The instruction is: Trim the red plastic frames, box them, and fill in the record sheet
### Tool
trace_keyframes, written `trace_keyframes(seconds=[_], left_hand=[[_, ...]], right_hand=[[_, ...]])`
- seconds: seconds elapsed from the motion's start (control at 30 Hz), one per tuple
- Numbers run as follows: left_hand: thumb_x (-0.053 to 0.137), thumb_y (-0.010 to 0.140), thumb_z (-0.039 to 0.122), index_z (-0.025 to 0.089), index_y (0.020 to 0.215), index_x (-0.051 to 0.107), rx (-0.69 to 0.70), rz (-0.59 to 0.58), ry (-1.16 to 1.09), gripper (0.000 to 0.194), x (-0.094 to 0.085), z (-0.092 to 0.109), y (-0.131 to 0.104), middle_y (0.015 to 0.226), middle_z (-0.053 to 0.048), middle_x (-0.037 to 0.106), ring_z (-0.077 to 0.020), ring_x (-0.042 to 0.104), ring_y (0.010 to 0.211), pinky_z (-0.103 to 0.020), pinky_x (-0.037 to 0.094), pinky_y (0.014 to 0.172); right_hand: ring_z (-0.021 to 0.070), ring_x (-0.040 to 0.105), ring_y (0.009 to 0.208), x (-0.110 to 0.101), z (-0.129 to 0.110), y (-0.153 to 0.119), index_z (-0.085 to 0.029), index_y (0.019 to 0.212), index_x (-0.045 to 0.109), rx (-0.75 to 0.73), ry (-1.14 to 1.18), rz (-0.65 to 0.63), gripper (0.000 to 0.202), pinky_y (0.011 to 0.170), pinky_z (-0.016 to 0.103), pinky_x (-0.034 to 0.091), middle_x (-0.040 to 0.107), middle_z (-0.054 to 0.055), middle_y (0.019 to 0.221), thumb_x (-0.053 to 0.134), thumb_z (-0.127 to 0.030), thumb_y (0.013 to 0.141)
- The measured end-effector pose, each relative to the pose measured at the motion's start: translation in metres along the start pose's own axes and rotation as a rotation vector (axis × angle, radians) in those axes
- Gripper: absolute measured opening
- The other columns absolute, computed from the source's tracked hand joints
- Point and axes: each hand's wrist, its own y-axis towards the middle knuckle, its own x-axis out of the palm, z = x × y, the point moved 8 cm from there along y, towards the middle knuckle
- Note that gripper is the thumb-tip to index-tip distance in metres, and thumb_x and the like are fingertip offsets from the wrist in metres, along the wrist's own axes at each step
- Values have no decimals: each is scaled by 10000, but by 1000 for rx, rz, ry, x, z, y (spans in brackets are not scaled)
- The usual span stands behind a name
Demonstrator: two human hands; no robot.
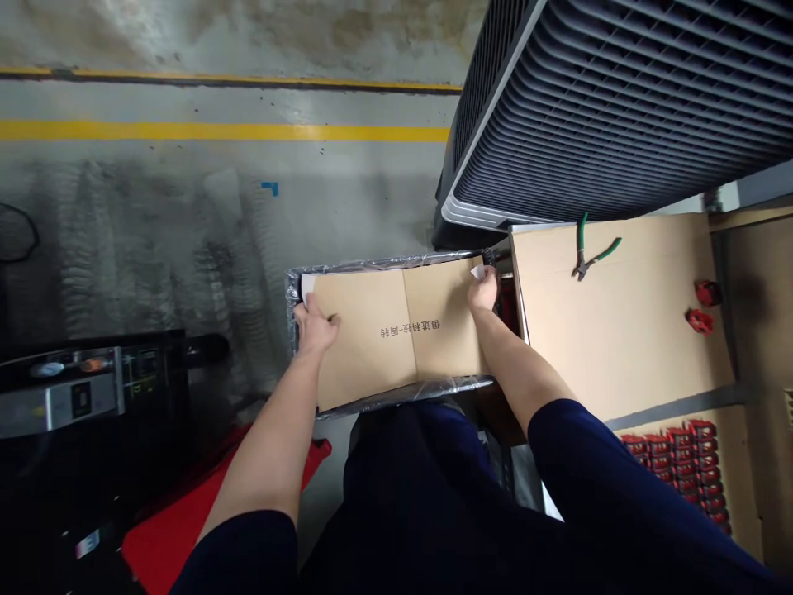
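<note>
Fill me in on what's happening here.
A person has the left hand and right hand on opposite sides of a creased tan cardboard sheet printed with black characters. It lies at a dark bin lined with clear plastic; whether it is fully inside is unclear. To the right, green-handled metal pliers and two small red-and-black parts lie on a flat tan cardboard surface, untouched.

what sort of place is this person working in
Probably a factory or workshop: a yellow stripe runs along the floor, red-and-black parts sit in rows, and green-handled pliers lie on a cardboard sheet.
</note>
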Motion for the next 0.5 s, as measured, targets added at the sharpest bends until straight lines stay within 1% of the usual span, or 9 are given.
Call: trace_keyframes(seconds=[0.1, 0.17, 0.27, 0.33, 0.37, 0.43, 0.5], left_hand=[[801, 699, 336, 80, 1528, 255, 56, 36, 15, 1025, 14, 1, -2, 1414, -230, 347, -413, 369, 1392, -500, 337, 1172], [786, 717, 350, 52, 1526, 246, 77, 60, 28, 1017, 23, 0, 1, 1468, -269, 297, -439, 330, 1414, -541, 307, 1178], [722, 775, 381, 25, 1528, 248, 105, 73, 51, 958, 35, -1, 2, 1567, -325, 166, -480, 256, 1456, -589, 269, 1180], [686, 797, 402, 11, 1530, 254, 129, 72, 70, 936, 43, -1, 0, 1618, -329, 72, -491, 165, 1496, -610, 214, 1197], [661, 811, 402, -3, 1526, 262, 142, 73, 80, 914, 47, 0, -1, 1633, -327, 46, -484, 111, 1516, -617, 172, 1211], [595, 846, 378, -44, 1508, 286, 166, 81, 100, 844, 55, 2, -5, 1643, -330, 42, -453, 25, 1542, -623, 86, 1229], [520, 879, 341, -71, 1491, 312, 192, 88, 116, 767, 64, 3, -6, 1642, -329, 99, -408, 17, 1557, -598, 51, 1244]], right_hand=[[269, 542, 1233, 5, -2, -10, -167, 1402, 475, -13, -39, 38, 424, 1067, 445, 449, 505, 150, 1364, 439, -195, 980], [295, 463, 1336, 12, -7, -16, -150, 1410, 478, -56, -84, 27, 487, 1136, 457, 378, 437, 173, 1449, 400, -155, 929], [363, 263, 1470, 24, -12, -24, -82, 1432, 457, -134, -172, -22, 551, 1216, 535, 228, 235, 198, 1604, 461, -224, 900], [374, 137, 1516, 33, -11, -30, -42, 1471, 407, -182, -220, -69, 623, 1239, 549, 151, 123, 204, 1648, 488, -291, 905], [365, 84, 1530, 37, -11, -32, -29, 1488, 382, -204, -237, -92, 651, 1247, 548, 118, 98, 206, 1655, 485, -318, 914], [345, 2, 1546, 46, -8, -36, -2, 1513, 331, -237, -253, -130, 688, 1253, 558, 57, 84, 221, 1656, 459, -351, 934], [333, -21, 1551, 54, -5, -37, 17, 1527, 296, -263, -254, -159, 721, 1254, 563, 20, 99, 236, 1652, 450, -376, 942]])
